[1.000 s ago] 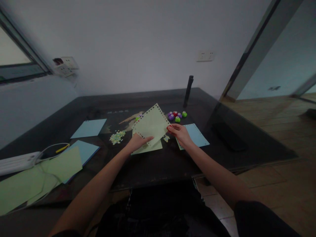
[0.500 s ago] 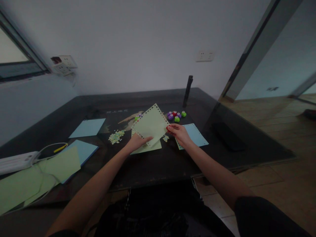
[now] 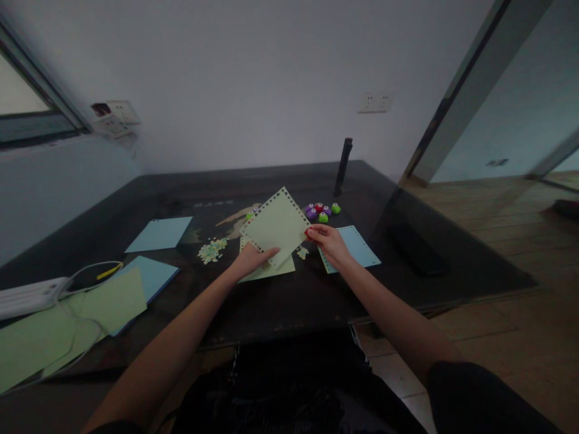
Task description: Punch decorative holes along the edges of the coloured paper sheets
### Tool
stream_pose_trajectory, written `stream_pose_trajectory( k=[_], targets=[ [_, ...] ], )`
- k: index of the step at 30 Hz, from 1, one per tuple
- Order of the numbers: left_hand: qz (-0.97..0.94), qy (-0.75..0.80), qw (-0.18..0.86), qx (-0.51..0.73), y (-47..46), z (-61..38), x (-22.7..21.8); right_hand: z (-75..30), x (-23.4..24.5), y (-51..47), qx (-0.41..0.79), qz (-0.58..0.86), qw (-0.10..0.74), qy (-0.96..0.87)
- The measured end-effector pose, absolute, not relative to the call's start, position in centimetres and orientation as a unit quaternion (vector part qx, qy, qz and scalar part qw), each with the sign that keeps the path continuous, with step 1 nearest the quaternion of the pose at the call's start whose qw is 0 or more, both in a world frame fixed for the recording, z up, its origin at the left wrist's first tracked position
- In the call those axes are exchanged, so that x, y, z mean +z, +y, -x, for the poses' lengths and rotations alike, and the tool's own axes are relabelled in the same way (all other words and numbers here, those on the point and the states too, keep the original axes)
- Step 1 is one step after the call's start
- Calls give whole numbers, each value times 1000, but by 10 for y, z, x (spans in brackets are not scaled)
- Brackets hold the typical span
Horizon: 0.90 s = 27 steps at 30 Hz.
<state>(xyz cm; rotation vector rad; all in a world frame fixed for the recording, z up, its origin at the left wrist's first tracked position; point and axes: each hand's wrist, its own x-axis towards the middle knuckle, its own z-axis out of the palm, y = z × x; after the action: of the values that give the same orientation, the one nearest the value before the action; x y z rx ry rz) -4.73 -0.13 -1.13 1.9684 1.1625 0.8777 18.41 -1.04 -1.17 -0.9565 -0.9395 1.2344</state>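
Observation:
My left hand (image 3: 251, 260) grips the lower left edge of a pale green sheet of paper (image 3: 278, 226), its thumb lying on top. Small punched holes run along the sheet's edges, and it is held up with one corner pointing away from me. At the right corner, my right hand (image 3: 326, 239) is closed on a small red craft punch (image 3: 310, 232), mostly hidden by the fingers. Beneath the raised paper lies another green sheet (image 3: 271, 272). A few punched paper bits (image 3: 302, 253) are scattered next to it.
Several purple, red and green punches (image 3: 322, 211) stand behind the sheet. A heap of paper bits (image 3: 211, 250) lies left of my left hand. Blue sheets (image 3: 160, 234), a punched blue sheet (image 3: 357, 247), green paper (image 3: 108, 301), a power strip (image 3: 27, 297) and an upright black object (image 3: 343, 167) occupy the table.
Almost nothing differs. The whole view has shifted slightly, and both hands keep their hold on the paper and the red punch.

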Motion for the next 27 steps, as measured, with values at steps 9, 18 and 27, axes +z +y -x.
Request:
stream_pose_trajectory(
  k=[9, 18, 27],
  targets=[
    [-738, 458, 404, 287, -8, 46, -5, -185, -11, -11, 539, 415, 605, -413],
    [-742, 449, 405, 291, -8, 45, 0, -187, -2, -17, 568, 411, 586, -407],
    [-733, 459, 393, 311, -8, 45, 2, -188, -1, -17, 572, 417, 578, -407]
  ],
)
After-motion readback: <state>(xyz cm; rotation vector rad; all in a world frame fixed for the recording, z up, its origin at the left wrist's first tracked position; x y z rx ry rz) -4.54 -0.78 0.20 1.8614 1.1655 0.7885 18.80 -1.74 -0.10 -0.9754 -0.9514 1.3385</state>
